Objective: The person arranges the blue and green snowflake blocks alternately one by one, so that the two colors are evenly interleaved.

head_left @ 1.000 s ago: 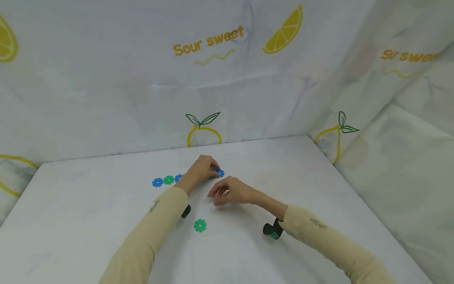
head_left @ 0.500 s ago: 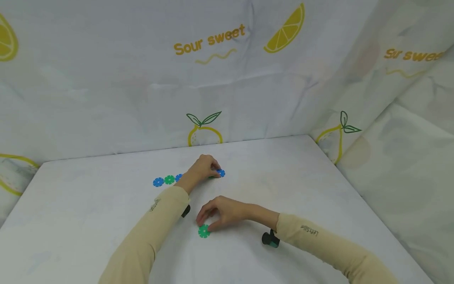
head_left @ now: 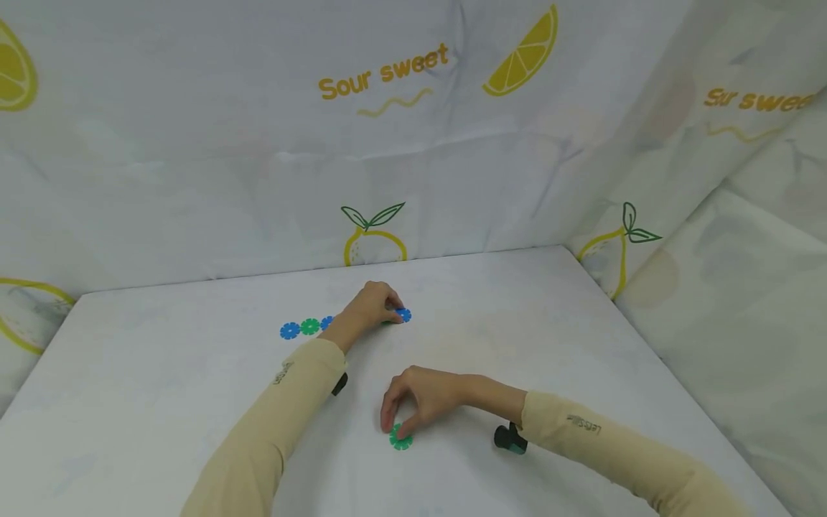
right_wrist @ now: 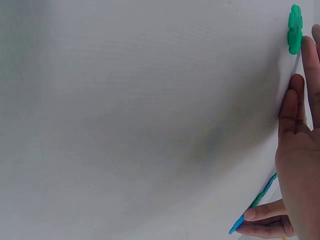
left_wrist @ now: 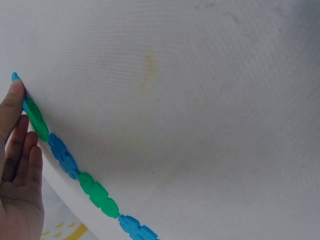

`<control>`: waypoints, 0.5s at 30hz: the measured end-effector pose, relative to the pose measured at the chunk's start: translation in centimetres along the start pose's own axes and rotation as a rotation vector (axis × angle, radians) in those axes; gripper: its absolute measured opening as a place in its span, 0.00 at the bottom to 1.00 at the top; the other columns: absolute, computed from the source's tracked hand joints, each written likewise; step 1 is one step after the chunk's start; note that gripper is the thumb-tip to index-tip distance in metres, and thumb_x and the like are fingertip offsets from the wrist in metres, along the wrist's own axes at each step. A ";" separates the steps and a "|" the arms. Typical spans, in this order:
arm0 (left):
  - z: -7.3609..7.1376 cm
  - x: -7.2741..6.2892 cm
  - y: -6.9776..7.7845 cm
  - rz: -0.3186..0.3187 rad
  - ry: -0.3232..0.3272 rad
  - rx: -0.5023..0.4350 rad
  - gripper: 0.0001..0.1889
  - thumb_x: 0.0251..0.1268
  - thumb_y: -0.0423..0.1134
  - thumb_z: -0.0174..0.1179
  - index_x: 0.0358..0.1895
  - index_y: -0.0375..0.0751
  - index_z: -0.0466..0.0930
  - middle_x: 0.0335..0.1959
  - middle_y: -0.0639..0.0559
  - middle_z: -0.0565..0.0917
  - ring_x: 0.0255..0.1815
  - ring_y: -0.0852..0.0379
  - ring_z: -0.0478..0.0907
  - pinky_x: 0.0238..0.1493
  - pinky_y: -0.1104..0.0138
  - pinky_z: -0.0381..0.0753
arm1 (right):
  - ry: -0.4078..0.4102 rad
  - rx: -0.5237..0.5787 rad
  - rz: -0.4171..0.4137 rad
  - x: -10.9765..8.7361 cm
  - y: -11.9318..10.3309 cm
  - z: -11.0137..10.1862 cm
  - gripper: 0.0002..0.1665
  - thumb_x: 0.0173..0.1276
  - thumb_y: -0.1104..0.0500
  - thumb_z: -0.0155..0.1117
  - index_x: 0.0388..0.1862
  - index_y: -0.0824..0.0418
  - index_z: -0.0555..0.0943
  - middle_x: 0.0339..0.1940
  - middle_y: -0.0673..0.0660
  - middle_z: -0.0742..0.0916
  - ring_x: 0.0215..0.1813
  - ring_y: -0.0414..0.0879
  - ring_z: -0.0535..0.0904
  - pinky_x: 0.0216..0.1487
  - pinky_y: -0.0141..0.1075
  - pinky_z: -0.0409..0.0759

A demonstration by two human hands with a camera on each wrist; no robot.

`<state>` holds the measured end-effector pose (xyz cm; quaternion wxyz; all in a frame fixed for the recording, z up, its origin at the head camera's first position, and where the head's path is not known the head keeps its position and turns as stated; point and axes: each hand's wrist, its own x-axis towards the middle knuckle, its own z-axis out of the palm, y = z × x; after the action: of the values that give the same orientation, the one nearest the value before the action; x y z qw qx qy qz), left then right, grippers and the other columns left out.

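A row of alternating blue and green interlocking snowflake discs lies along the back of the table, partly hidden by the left arm. My left hand (head_left: 373, 305) pinches the blue disc (head_left: 404, 315) at the row's right end; in the left wrist view its thumb (left_wrist: 13, 107) presses on that end. Nearer the front, my right hand (head_left: 426, 396) holds a single green disc (head_left: 402, 439) between thumb and fingers at its far edge. In the right wrist view this green disc (right_wrist: 295, 30) stands at the fingertips, apart from the row.
The white-covered table (head_left: 161, 402) runs back to a white curtain (head_left: 226, 179) printed with lemons. Another curtain hangs along the right side. A dark wrist camera (head_left: 510, 438) sits under the right sleeve.
My right hand has come down toward the front onto the green disc, then shifted it to the right and slightly nearer. My left hand has stayed at the row's end.
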<state>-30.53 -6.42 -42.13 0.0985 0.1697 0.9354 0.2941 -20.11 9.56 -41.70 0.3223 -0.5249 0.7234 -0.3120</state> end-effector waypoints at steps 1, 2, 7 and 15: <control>0.0 0.0 0.0 -0.003 -0.004 -0.002 0.12 0.53 0.36 0.72 0.42 0.39 0.87 0.43 0.49 0.84 0.46 0.53 0.74 0.54 0.61 0.74 | -0.001 0.004 -0.006 -0.2 0.1 0.0 0.11 0.59 0.62 0.72 0.41 0.61 0.85 0.37 0.47 0.88 0.47 0.31 0.78 0.54 0.28 0.73; 0.0 0.0 0.0 -0.001 -0.004 0.000 0.12 0.53 0.36 0.72 0.42 0.39 0.87 0.43 0.49 0.84 0.46 0.54 0.75 0.54 0.61 0.74 | -0.002 0.012 -0.011 -0.3 0.1 -0.1 0.11 0.58 0.63 0.72 0.41 0.62 0.84 0.37 0.49 0.88 0.46 0.32 0.79 0.54 0.28 0.74; -0.1 0.0 0.2 -0.006 -0.012 -0.009 0.13 0.53 0.36 0.71 0.43 0.39 0.86 0.43 0.48 0.84 0.43 0.54 0.75 0.52 0.62 0.75 | -0.003 0.025 -0.013 -1.2 0.3 -0.2 0.15 0.57 0.65 0.73 0.44 0.63 0.83 0.40 0.51 0.88 0.46 0.33 0.80 0.53 0.28 0.77; 0.0 -0.1 0.1 -0.001 -0.007 -0.009 0.12 0.53 0.36 0.71 0.42 0.38 0.86 0.42 0.48 0.84 0.43 0.54 0.75 0.52 0.63 0.75 | 0.027 -0.018 -0.011 -2.0 0.6 0.1 0.18 0.56 0.63 0.74 0.47 0.61 0.84 0.44 0.50 0.85 0.48 0.35 0.77 0.53 0.28 0.76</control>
<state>-30.43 -6.41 -42.04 0.1030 0.1696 0.9338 0.2977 -19.85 11.61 -41.92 0.3058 -0.5277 0.7275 -0.3144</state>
